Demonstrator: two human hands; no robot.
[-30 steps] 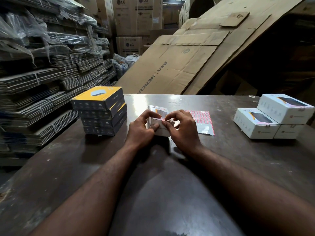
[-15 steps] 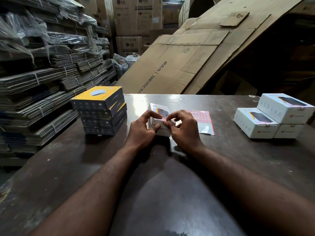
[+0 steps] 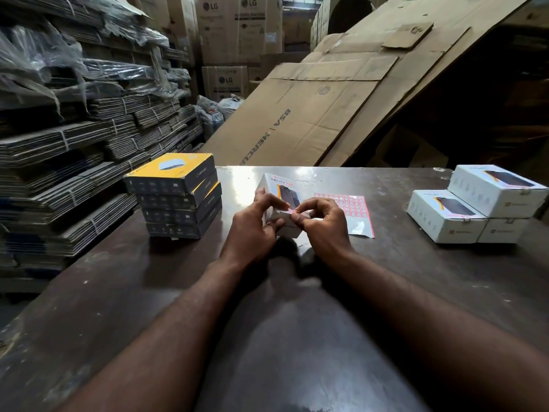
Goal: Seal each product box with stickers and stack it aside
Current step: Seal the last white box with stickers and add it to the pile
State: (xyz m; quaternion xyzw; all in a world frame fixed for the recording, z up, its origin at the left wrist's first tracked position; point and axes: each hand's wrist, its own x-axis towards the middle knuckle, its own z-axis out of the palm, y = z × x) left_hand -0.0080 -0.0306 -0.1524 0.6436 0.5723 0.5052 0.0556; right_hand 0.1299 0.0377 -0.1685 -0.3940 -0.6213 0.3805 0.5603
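Note:
A white product box with a phone picture stands on the dark table, its near end tilted up toward me. My left hand grips the box's left side and near end. My right hand pinches a small red-edged sticker against the box's near top edge. Just right of the box lies a sticker sheet with rows of red-bordered stickers. Three white boxes are stacked at the right.
A stack of several yellow-and-dark boxes stands on the table's left. Bundled flat cartons fill the left side beyond the table. Large cardboard sheets lean behind the table's far edge.
The box's near end has tipped up a little toward me. My right hand's fingers have shifted onto the near top edge, where the sticker now shows.

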